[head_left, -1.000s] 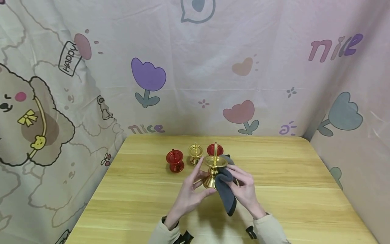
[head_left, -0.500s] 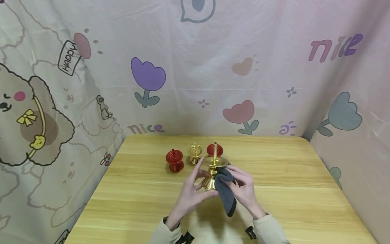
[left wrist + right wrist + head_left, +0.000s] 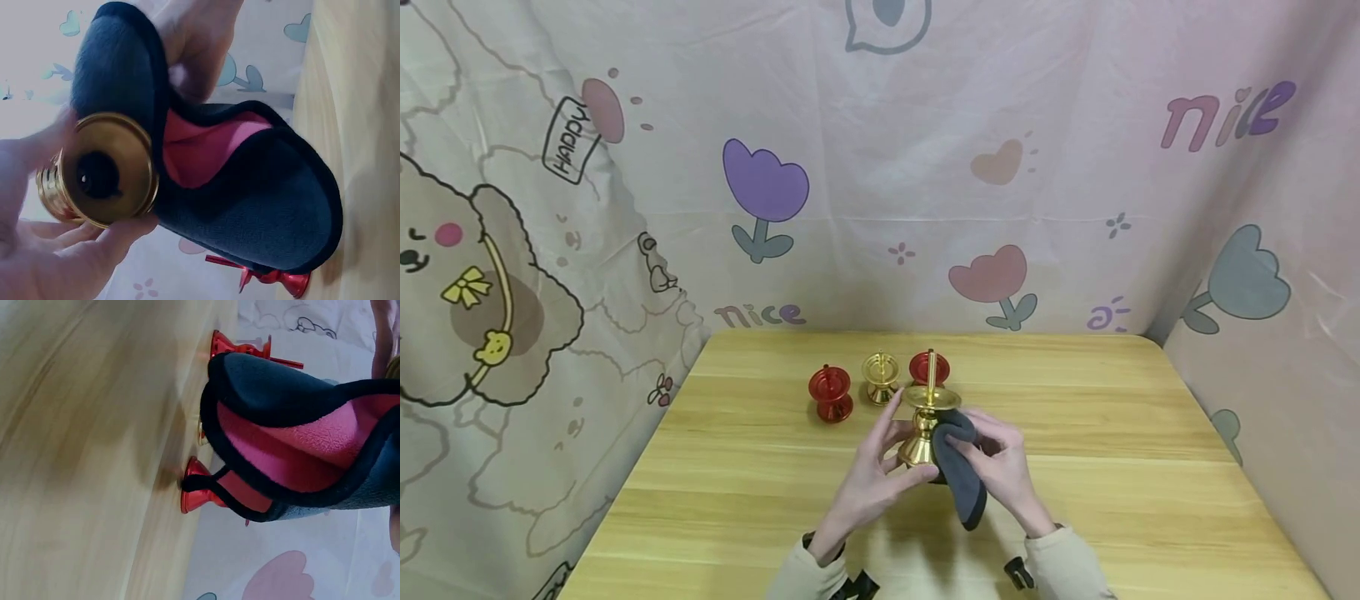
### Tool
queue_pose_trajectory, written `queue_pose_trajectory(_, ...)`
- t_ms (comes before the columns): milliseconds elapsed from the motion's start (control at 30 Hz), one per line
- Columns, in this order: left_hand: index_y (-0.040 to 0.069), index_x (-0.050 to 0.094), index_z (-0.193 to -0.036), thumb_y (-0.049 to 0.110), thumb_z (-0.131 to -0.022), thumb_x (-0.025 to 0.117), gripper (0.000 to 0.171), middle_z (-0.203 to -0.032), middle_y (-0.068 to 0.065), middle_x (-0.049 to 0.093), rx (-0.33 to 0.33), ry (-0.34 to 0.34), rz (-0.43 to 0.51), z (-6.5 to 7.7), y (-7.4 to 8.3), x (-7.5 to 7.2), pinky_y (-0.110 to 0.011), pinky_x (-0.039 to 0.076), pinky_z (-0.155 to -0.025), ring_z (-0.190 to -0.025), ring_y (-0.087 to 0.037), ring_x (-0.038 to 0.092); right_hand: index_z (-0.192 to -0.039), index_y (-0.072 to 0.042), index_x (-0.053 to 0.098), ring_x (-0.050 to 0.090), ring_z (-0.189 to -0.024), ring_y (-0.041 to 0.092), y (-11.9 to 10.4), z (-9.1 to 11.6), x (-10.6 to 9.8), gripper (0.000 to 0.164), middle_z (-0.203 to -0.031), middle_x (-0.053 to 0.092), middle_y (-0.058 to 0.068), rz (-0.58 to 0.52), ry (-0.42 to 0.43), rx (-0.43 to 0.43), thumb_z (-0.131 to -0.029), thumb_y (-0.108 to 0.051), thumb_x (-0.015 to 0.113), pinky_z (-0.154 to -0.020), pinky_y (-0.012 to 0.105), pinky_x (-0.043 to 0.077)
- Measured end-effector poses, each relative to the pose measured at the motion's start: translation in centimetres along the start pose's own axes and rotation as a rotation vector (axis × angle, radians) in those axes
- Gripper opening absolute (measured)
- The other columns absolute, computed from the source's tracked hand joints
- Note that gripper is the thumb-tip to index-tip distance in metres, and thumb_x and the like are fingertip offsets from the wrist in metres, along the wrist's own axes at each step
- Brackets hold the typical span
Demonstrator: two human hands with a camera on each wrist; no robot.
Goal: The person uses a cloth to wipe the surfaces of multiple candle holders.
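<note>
My left hand [image 3: 874, 473] grips a gold candlestick [image 3: 917, 450] by its flared base, thumb and fingers on either side, holding it upright over the table. A tall spike rises from its round drip pan. In the left wrist view the hollow underside of the candlestick [image 3: 128, 134] faces the camera, dark in the middle. My right hand [image 3: 1006, 467] pinches a folded cloth [image 3: 961, 483] against the stem and base. The cloth is dark grey with black edging; its pink inner side [image 3: 300, 444] shows in the right wrist view. Some right fingers are hidden behind it.
Behind my hands stand a red candlestick [image 3: 831, 392] on the left, a smaller gold candlestick [image 3: 880, 375] in the middle and another red candlestick [image 3: 928, 367], partly covered by the held one. The wooden table [image 3: 1112, 467] meets a printed curtain [image 3: 865, 167] at its back edge.
The cloth has shifted slightly right along the base, and a dark part of it now shows below the base by my left thumb. Both hands keep their holds; the standing candlesticks have not moved.
</note>
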State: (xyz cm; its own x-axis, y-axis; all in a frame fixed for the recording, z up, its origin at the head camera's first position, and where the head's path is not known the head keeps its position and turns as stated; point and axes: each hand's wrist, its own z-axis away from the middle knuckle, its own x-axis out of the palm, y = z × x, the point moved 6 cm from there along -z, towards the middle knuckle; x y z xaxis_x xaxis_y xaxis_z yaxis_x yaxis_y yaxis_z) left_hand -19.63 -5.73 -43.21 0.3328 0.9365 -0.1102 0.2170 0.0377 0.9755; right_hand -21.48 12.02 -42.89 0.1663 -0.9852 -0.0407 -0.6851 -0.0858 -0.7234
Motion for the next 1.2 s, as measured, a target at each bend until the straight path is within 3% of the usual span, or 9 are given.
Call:
queue_pose_trajectory(167, 0.026, 0.017, -0.162, 0.008, -0.084, 0.081, 0.103, -0.136, -0.017, 0.063, 0.041, 0.09, -0.007, 0.1, 0.1, -0.4, -0.051, 0.051, -0.107, -0.13, -0.036, 0.057, -0.107, 0.009, 0.074, 0.068, -0.111, 0.006, -0.3, 0.3, 0.3, 0.037, -0.122, 0.07, -0.004, -0.001, -0.04, -0.103, -0.075, 0.028, 0.066, -0.087, 0.017, 0.058)
queue_pose_trajectory(233, 0.024, 0.017, -0.162, 0.007, -0.083, 0.081, 0.104, -0.137, -0.016, 0.062, 0.045, 0.124, 0.0, 0.2, 0.2, -0.6, -0.047, 0.049, -0.11, -0.13, -0.033, 0.057, -0.109, 0.006, 0.075, 0.066, -0.114, 0.006, -0.7, 0.4, 0.4, 0.032, -0.122, 0.071, 0.002, 0.027, -0.072, -0.185, -0.081, 0.02, 0.069, -0.092, 0.017, 0.057)
queue_pose_trajectory(400, 0.022, 0.018, -0.162, 0.005, -0.08, 0.082, 0.106, -0.139, -0.015, 0.061, 0.032, 0.18, 0.025, 0.3, 0.3, -0.9, -0.042, 0.047, -0.111, -0.131, -0.03, 0.057, -0.115, 0.004, 0.073, 0.067, -0.106, 0.016, -1.6, 0.7, 0.6, 0.025, -0.111, 0.068, 0.024, 0.193, -0.151, -0.425, -0.094, -0.01, 0.069, -0.095, 0.016, 0.054)
queue_pose_trajectory(567, 0.02, 0.018, -0.162, 0.005, -0.079, 0.083, 0.107, -0.14, -0.016, 0.06, 0.05, 0.188, 0.033, 0.4, 0.6, -0.9, -0.034, 0.048, -0.109, -0.131, -0.029, 0.058, -0.112, 0.007, 0.072, 0.066, -0.095, 0.026, -2.3, 0.8, 0.8, 0.028, -0.105, 0.067, 0.025, 0.344, -0.163, -0.547, -0.097, -0.016, 0.067, -0.096, 0.018, 0.053)
queue_pose_trajectory(833, 0.024, 0.013, -0.163, 0.006, -0.085, 0.079, 0.105, -0.136, -0.023, 0.06, 0.132, 0.108, 0.047, 0.1, 1.0, -0.3, -0.03, 0.051, -0.107, -0.127, -0.037, 0.06, -0.103, 0.009, 0.072, 0.065, -0.088, 0.027, -2.3, 0.9, 1.0, 0.023, -0.097, 0.068, 0.02, 0.458, -0.045, -0.616, -0.098, -0.012, 0.063, -0.094, 0.022, 0.054)
queue_pose_trajectory(1067, 0.015, 0.01, -0.163, 0.008, -0.088, 0.076, 0.1, -0.139, -0.022, 0.06, 0.067, 0.081, 0.091, 0.1, 0.6, -0.6, -0.045, 0.044, -0.115, -0.132, -0.037, 0.056, -0.112, 0.009, 0.071, 0.068, -0.109, 0.013, -0.8, 1.0, 0.2, 0.029, -0.102, 0.069, 0.026, 0.222, 0.038, -0.476, -0.094, -0.014, 0.07, -0.099, 0.017, 0.053)
queue_pose_trajectory(1200, 0.009, 0.01, -0.163, 0.013, -0.087, 0.079, 0.103, -0.14, -0.017, 0.061, 0.038, 0.089, 0.03, 0.0, 0.6, -0.5, -0.057, 0.034, -0.12, -0.135, -0.034, 0.055, -0.108, 0.01, 0.072, 0.068, -0.11, 0.012, -0.9, 1.1, 0.2, 0.027, -0.101, 0.07, 0.026, 0.24, 0.069, -0.496, -0.094, -0.013, 0.07, -0.099, 0.017, 0.053)
